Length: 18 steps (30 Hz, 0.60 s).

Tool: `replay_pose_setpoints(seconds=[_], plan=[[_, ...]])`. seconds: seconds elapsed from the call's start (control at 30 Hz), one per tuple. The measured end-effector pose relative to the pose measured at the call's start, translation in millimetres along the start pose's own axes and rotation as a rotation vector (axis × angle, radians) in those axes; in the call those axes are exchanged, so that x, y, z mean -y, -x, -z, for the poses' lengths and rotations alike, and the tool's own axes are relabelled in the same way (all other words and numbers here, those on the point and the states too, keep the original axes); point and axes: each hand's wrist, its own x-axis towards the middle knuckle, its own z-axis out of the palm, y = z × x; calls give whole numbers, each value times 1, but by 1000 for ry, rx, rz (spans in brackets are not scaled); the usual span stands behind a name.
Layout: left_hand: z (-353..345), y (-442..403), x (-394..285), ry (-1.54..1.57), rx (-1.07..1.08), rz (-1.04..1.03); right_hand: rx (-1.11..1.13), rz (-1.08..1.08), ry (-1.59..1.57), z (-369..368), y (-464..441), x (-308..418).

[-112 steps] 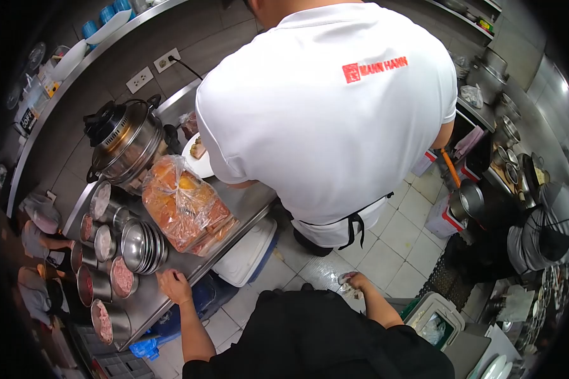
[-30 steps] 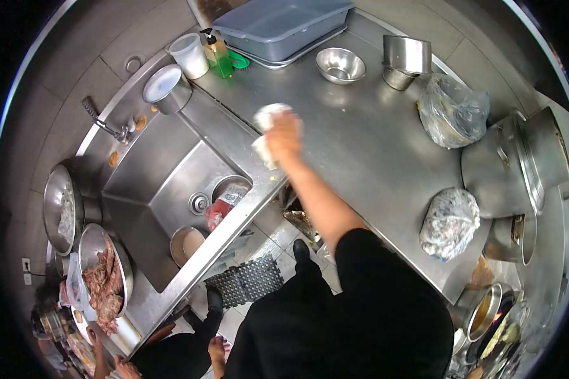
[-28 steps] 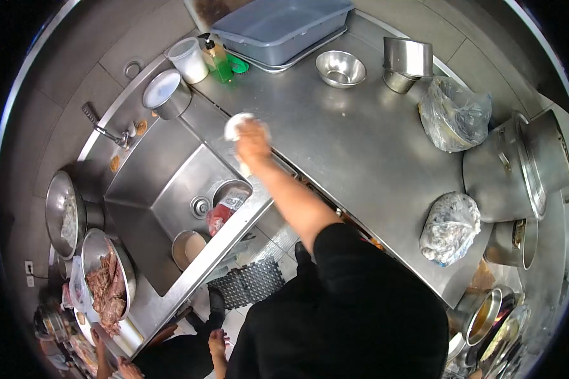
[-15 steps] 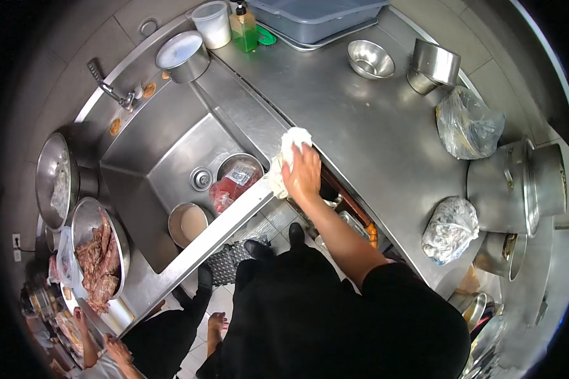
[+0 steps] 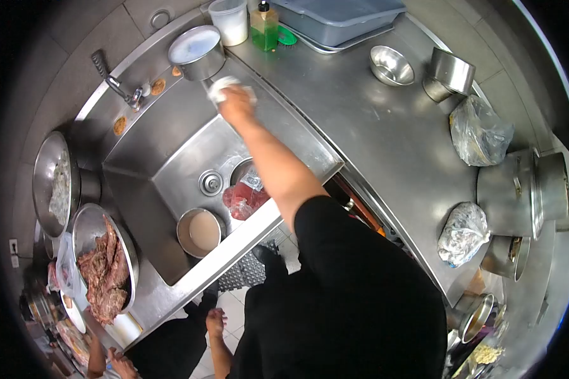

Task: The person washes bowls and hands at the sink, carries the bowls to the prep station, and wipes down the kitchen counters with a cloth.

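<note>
My right hand (image 5: 237, 106) is pressed on a white cloth (image 5: 224, 88) at the right rim of the steel sink (image 5: 196, 142), just below a pot of whitish liquid (image 5: 196, 52). The arm reaches over the sink's front right corner and partly hides a bowl with a bag of red meat (image 5: 246, 197). Low in the view, my left hand (image 5: 216, 322) hangs beside my body with its fingers curled; whether it holds anything is hidden. A pot with cloudy liquid (image 5: 203, 232) stands in the sink.
A co-worker's hands (image 5: 121, 363) are at the lower left, near a bowl of meat (image 5: 104, 271). On the steel counter (image 5: 367, 126) are a small bowl (image 5: 392, 66), a grey tub (image 5: 335, 19), plastic bags (image 5: 463, 234) and a large pot (image 5: 506, 189). A soap bottle (image 5: 264, 28) stands behind.
My right hand and the cloth have moved from the sink's front right corner back along its right rim, toward the pot of whitish liquid. My left hand stays low.
</note>
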Motion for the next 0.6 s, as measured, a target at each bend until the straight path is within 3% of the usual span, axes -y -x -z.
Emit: replay_pose_setpoints(seconds=[0.03, 0.07, 0.1, 0.17, 0.2, 0.37, 0.4, 0.5, 0.57, 0.6], plan=[[3, -3, 21, -27, 43, 10, 352, -83, -100, 6, -18, 33], [6, -3, 34, -146, 113, -152, 312, -75, -283, -31, -16, 41], [5, -8, 54, -139, 110, -11, 337, -103, -330, -30, -6, 65], [2, -14, 85, -126, 97, 273, 278, -95, -354, 8, 22, 112], [4, -16, 87, -142, 95, 364, 118, -28, -413, 28, 40, 116], [-7, -66, 29, -185, 200, 301, -53, -223, -667, 227, 138, 47], [-9, -76, 11, -179, 212, 263, -107, -425, -729, 279, 161, 33], [-20, -104, -46, -151, 219, 147, -541, -568, -348, 410, 239, -41], [-29, -112, -83, -138, 216, 75, -792, -617, 23, 472, 297, -121], [-33, -113, -101, -130, 213, 45, -805, -635, 216, 499, 337, -200]])
